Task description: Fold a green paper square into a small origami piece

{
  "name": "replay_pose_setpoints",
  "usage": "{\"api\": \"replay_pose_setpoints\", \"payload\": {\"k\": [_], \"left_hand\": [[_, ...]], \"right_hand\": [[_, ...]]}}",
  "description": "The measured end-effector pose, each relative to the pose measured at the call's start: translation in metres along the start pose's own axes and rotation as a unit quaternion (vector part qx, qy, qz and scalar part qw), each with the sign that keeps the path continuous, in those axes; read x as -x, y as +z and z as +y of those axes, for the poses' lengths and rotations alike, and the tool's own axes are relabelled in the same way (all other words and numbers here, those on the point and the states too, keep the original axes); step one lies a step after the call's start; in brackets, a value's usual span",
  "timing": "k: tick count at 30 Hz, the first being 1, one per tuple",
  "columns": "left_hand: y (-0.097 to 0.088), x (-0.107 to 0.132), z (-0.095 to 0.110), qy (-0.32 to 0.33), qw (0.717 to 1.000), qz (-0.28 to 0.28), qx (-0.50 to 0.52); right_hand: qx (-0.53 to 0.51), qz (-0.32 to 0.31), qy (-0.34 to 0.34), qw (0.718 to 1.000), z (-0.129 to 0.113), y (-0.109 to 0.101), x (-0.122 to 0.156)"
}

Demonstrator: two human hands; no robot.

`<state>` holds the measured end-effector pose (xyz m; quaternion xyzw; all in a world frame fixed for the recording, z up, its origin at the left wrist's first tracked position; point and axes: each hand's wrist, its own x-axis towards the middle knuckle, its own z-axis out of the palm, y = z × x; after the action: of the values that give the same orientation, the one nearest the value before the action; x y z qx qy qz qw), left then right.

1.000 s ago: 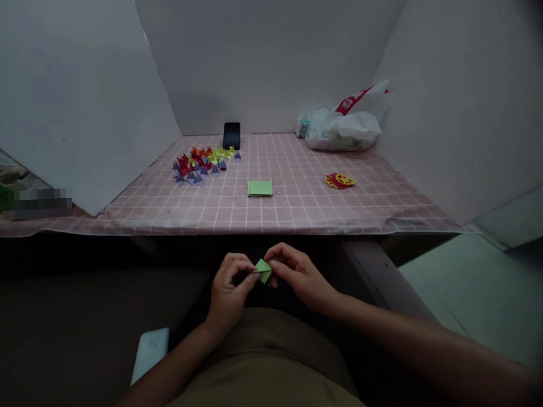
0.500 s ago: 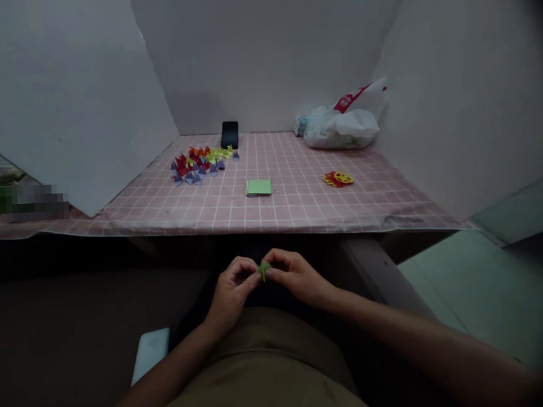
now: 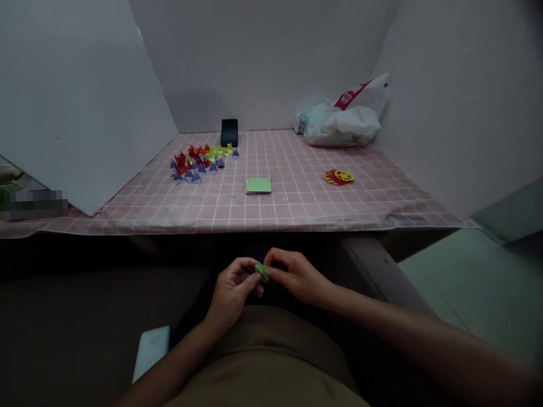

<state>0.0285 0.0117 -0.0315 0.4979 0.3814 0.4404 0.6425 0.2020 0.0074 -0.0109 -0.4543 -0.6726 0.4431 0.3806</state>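
A small folded piece of green paper point(image 3: 262, 272) is pinched between my two hands, just beyond the table's front edge and above my lap. My left hand point(image 3: 233, 290) grips it from the left with thumb and fingers closed. From the right, the thumb and fingertips of my right hand point(image 3: 298, 278) press on its other side. On the table in front lies a square stack of paper with a light green sheet point(image 3: 258, 185) on top. Further back to the left sits a cluster of small folded paper pieces point(image 3: 196, 162) in purple, red, orange and yellow.
A dark phone point(image 3: 229, 133) leans near the back wall. White plastic bags point(image 3: 342, 124) lie at the back right, and flat yellow and red cut-out pieces point(image 3: 338, 176) sit right of centre. A white rectangular device point(image 3: 150, 352) is beside my left forearm. White panels point(image 3: 263, 52) enclose the table point(image 3: 299, 211).
The green paper has turned between my fingers and now shows a slanted, narrower shape. My left fingers have shifted slightly around it; the things on the table stay where they were.
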Motion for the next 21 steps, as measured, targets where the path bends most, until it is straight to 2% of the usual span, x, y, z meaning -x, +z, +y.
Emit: {"api": "replay_pose_setpoints", "payload": {"k": [4,9,15,21], "left_hand": [[-0.0004,0.0002,0.0001,-0.014,0.999,0.008,-0.028],[-0.0024,0.0004,-0.0018,-0.012,1.0,0.0,0.018],[-0.005,0.0016,-0.0031,-0.027,0.999,-0.023,0.023],[-0.0012,0.0024,0.0015,-0.058,0.997,0.005,0.041]], "right_hand": [[-0.014,0.012,-0.005,1.0,0.0021,0.0005,-0.0001],[-0.044,0.028,0.007,0.999,0.0031,0.0007,-0.0007],[0.038,0.032,-0.039,0.998,0.002,0.0024,0.0008],[0.009,0.039,-0.027,0.999,0.0033,0.0043,0.0012]]}}
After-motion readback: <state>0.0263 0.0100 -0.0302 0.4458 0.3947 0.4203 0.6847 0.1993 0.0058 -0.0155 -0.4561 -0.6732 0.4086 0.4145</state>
